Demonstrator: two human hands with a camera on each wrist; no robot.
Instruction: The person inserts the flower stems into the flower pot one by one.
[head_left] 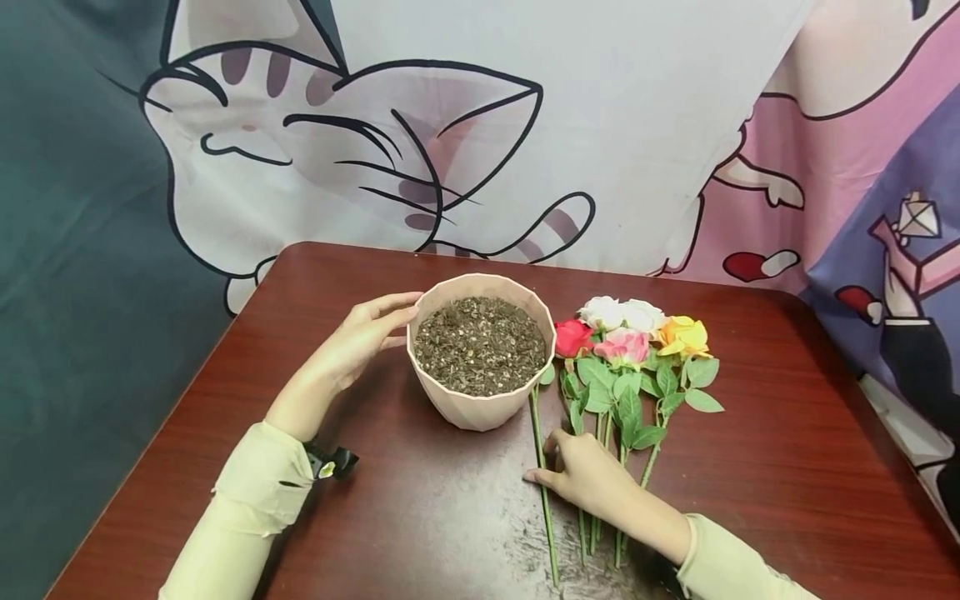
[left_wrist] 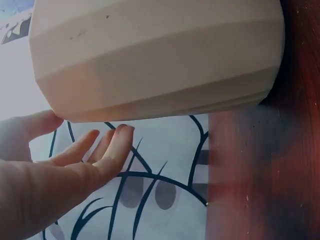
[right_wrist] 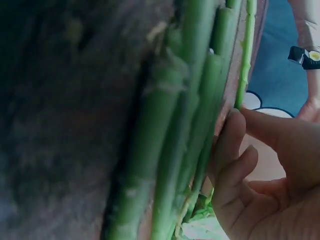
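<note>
A pale pink faceted flowerpot, filled with dark soil, stands on the table. My left hand is at its left side, fingertips right at the rim; the left wrist view shows the thumb tip against the pot wall and the other fingers loosely spread. With thumb and forefinger, my right hand pinches the leftmost green flower stem of several artificial flowers. The upper end of that stem disappears behind the pot. Other stems lie close beside the right hand in its wrist view.
Right of the pot lie a red rose, a pink flower, white flowers and a yellow rose with green leaves. Beneath is a reddish-brown table. A cloth printed with a cartoon cat hangs behind.
</note>
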